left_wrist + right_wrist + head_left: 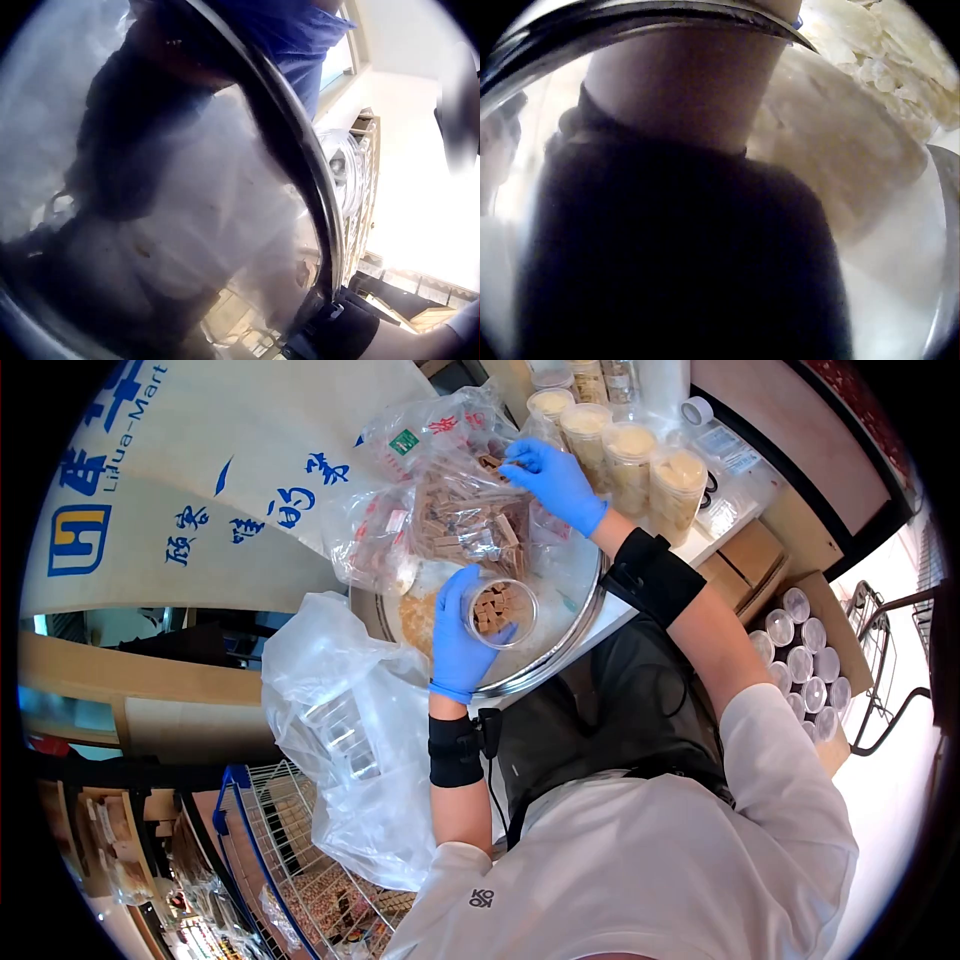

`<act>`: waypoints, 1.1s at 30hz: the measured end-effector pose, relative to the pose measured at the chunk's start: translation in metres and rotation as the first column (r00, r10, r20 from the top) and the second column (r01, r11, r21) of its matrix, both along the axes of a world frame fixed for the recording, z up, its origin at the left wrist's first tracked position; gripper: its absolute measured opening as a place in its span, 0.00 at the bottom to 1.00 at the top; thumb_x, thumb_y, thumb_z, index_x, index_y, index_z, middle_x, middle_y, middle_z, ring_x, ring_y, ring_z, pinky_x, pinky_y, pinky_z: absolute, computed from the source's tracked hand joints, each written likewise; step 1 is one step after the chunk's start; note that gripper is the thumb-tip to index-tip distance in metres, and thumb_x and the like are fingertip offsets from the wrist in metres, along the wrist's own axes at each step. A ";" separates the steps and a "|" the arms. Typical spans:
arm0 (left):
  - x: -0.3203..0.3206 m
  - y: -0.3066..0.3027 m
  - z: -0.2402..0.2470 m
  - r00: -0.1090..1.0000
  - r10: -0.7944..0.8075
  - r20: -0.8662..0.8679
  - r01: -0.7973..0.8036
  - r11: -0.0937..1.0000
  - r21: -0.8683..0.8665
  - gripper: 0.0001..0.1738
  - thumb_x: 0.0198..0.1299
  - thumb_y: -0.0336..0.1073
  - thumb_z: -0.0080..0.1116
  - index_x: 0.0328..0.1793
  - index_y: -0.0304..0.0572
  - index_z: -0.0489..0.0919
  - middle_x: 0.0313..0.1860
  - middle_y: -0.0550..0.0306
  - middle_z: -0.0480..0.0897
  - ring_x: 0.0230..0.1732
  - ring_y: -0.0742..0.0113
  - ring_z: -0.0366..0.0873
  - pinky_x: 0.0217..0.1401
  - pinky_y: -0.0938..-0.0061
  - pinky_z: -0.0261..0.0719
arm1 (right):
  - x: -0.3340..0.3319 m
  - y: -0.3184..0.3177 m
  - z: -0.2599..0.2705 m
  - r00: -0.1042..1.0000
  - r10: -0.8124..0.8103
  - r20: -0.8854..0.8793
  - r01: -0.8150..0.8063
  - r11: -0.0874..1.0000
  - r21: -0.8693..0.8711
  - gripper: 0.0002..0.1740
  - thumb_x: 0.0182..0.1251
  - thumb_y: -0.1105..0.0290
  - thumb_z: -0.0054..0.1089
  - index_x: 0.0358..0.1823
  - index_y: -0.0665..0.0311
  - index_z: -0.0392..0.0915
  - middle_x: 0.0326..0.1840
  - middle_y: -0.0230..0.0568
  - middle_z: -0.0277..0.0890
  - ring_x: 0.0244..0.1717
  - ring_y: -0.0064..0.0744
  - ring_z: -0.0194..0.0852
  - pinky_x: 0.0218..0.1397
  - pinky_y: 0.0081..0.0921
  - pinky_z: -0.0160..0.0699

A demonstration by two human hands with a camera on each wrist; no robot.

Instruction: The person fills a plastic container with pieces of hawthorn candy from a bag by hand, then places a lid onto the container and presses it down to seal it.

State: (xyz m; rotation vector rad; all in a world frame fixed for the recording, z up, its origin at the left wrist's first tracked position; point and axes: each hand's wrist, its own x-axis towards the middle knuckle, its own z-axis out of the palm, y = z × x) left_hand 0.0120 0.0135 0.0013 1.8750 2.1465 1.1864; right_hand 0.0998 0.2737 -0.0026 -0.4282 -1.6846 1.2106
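Note:
My gloved left hand holds a clear round plastic tub from its left side, fingers and thumb around the wall. Short brown stick-shaped pieces stand packed inside it. My gloved right hand is at the far right side of an open clear plastic bag, its fingertips pinching small brown pieces. More brown sticks lie heaped in the bag, on a round metal tray. Neither hand's fingers show clearly in the wrist views.
Tall clear tubs filled with pale slices stand right of the tray, beside a tape roll. A box of lidded clear containers is at the lower right. A white plastic bag hangs at the left, near a shopping cart.

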 end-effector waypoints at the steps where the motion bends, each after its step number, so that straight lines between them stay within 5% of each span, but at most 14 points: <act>1: -0.001 0.000 0.000 1.000 0.015 -0.025 -0.014 0.999 0.030 0.50 0.35 0.33 0.82 0.70 0.43 0.70 0.65 0.49 0.75 0.67 0.52 0.71 0.71 0.63 0.70 | -0.001 0.001 -0.001 1.000 0.007 0.001 -0.007 1.000 0.010 0.15 0.68 0.68 0.66 0.52 0.67 0.77 0.40 0.35 0.83 0.39 0.20 0.81 0.44 0.20 0.81; 4: -0.001 -0.001 -0.002 0.995 -0.094 0.020 0.096 0.982 -0.162 0.50 0.36 0.33 0.82 0.70 0.44 0.70 0.65 0.49 0.75 0.67 0.52 0.71 0.72 0.63 0.70 | 0.011 -0.010 0.011 1.000 0.020 -0.003 -0.020 0.999 -0.040 0.14 0.66 0.64 0.69 0.46 0.66 0.80 0.33 0.33 0.81 0.33 0.19 0.78 0.39 0.19 0.79; 8: 0.002 -0.003 -0.004 0.984 -0.048 0.170 0.072 0.987 -0.141 0.50 0.36 0.32 0.81 0.71 0.45 0.69 0.64 0.48 0.75 0.67 0.51 0.71 0.72 0.62 0.69 | 0.060 -0.057 0.040 0.999 0.040 0.036 -0.036 0.992 -0.125 0.14 0.65 0.61 0.70 0.39 0.65 0.81 0.24 0.30 0.77 0.26 0.16 0.70 0.32 0.19 0.72; 12: -0.003 -0.002 -0.009 0.987 -0.067 0.143 0.088 0.985 -0.145 0.51 0.37 0.32 0.80 0.72 0.45 0.68 0.64 0.49 0.74 0.67 0.53 0.71 0.72 0.63 0.69 | 0.090 -0.101 0.040 0.998 0.061 -0.021 -0.063 0.991 -0.114 0.13 0.67 0.62 0.68 0.37 0.66 0.80 0.24 0.29 0.74 0.25 0.16 0.64 0.30 0.20 0.69; 15: -0.003 -0.002 -0.008 0.988 -0.067 0.141 0.084 0.990 -0.115 0.51 0.37 0.32 0.80 0.73 0.46 0.67 0.64 0.51 0.73 0.65 0.55 0.72 0.69 0.64 0.72 | 0.099 -0.123 0.040 0.979 0.089 0.185 -0.100 0.994 0.050 0.12 0.69 0.64 0.66 0.37 0.67 0.79 0.25 0.29 0.73 0.26 0.16 0.64 0.31 0.21 0.69; 17: 0.000 -0.004 -0.003 0.956 -0.010 0.294 0.069 0.979 -0.191 0.50 0.37 0.32 0.79 0.72 0.47 0.68 0.63 0.45 0.74 0.63 0.48 0.73 0.67 0.62 0.75 | 0.097 -0.131 0.035 0.971 0.160 0.176 -0.167 0.986 0.025 0.10 0.70 0.66 0.65 0.37 0.67 0.78 0.26 0.29 0.72 0.26 0.17 0.64 0.32 0.21 0.69; 24: -0.004 -0.006 -0.009 0.984 -0.053 0.170 0.076 0.988 -0.134 0.51 0.38 0.32 0.79 0.74 0.49 0.67 0.62 0.48 0.73 0.58 0.54 0.76 0.61 0.66 0.77 | 0.107 -0.146 0.031 0.923 0.202 0.329 -0.261 0.954 0.147 0.10 0.64 0.74 0.65 0.45 0.68 0.81 0.44 0.42 0.83 0.40 0.35 0.82 0.46 0.27 0.79; 27: -0.001 -0.007 -0.004 0.970 -0.011 0.241 0.062 0.977 -0.204 0.51 0.38 0.32 0.78 0.73 0.51 0.67 0.61 0.46 0.74 0.59 0.51 0.76 0.63 0.64 0.77 | 0.100 -0.144 0.023 0.924 0.155 0.350 -0.291 0.879 0.378 0.09 0.64 0.76 0.63 0.45 0.68 0.83 0.44 0.47 0.83 0.40 0.44 0.83 0.45 0.31 0.80; 33: -0.001 -0.008 -0.005 0.998 -0.043 0.051 0.051 0.985 -0.164 0.49 0.37 0.33 0.78 0.72 0.53 0.69 0.62 0.45 0.74 0.62 0.44 0.73 0.68 0.59 0.73 | 0.091 -0.140 0.027 0.760 0.187 0.623 -0.451 0.841 0.299 0.09 0.64 0.73 0.58 0.43 0.66 0.84 0.39 0.57 0.80 0.36 0.55 0.80 0.43 0.39 0.79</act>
